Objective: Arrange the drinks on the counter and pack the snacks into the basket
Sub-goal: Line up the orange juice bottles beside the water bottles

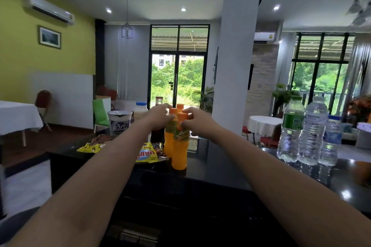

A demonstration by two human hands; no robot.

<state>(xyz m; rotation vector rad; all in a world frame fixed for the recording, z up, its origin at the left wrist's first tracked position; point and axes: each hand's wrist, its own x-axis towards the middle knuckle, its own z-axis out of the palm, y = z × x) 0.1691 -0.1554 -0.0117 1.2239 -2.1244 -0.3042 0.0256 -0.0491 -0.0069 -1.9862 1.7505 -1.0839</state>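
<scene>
orange juice bottles (179, 152), orange caps, green labels; left hand (158, 115) & right hand (197, 121) grip necks.

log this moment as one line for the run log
step: arranging drinks | left hand: on orange bottle necks | right hand: gripping front orange bottle | snack packets: unpacked

1. Bright daylight comes through the glass doors (177, 78) and the right windows (321, 74), which are partly blown out.
2. Recessed ceiling spots (183, 9) add small hot points.
3. The dark bench (220, 168) is glossy, mirroring the water bottles (309, 132) and showing glare spots at right.
4. Wide-angle distortion bends the edges; the corners smear.
5. The whole frame is soft, the forearms slightly blurred.
</scene>
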